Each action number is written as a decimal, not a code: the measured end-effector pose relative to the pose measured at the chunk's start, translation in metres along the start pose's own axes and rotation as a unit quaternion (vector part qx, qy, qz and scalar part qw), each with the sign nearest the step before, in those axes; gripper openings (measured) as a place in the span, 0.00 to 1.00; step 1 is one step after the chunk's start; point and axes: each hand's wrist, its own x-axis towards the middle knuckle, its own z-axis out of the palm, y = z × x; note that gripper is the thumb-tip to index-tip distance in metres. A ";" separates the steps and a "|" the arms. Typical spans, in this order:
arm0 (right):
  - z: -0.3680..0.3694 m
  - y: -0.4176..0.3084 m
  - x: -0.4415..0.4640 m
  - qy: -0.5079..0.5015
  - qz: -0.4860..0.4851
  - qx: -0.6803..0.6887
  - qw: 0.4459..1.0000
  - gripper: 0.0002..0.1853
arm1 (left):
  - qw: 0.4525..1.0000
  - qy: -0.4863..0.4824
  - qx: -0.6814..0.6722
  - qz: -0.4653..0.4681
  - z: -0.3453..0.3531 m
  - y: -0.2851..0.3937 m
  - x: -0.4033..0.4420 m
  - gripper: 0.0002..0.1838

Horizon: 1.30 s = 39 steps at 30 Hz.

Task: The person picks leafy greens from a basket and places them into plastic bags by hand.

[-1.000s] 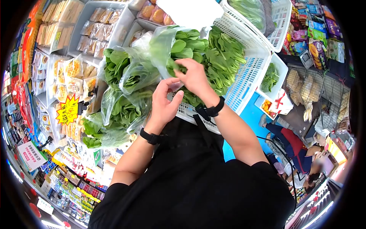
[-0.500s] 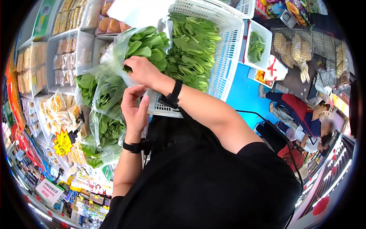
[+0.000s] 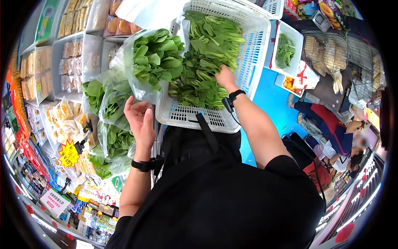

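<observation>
Right hand (image 3: 225, 77) at the stem side of loose, dark-green leafy vegetables with pale-green stalks (image 3: 207, 47), which spread from its fingertips toward the left and away from the wearer. The stalks lie roughly crosswise, leaves to the left and cut ends to the right; the right hand is the nearer of the 2, while the left hand (image 3: 141, 120) is set apart, outside the crate. The right fingers are bent in among the stalks, their tips partly hidden; whether they have closed on any stalk cannot be told. The left hand is half open, fingers loosely curled and thumb raised, with nothing seen in its grasp; it lies just beside the lower edge of a clear plastic bag (image 3: 140, 92), contact uncertain.

Containers: the white, slotted, rectangular plastic crate (image 3: 174, 116) holds the loose vegetables, its right wall partly bare. The clear bag, at the crate's left side, contains broad, rounded green leaves (image 3: 155, 56). Further filled bags of greens (image 3: 118, 139) lie to the left of the left hand. Beyond the crate's right wall, a small white tub (image 3: 299, 36) contains a few green leaves. Grey plastic bins (image 3: 94, 52), upper left, hold wrapped packets.
</observation>
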 end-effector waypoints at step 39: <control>-0.137 -0.115 -0.180 -0.333 -0.114 0.673 0.650 0.32 | 0.981 -0.193 0.016 -0.001 0.080 -0.016 -0.021 0.26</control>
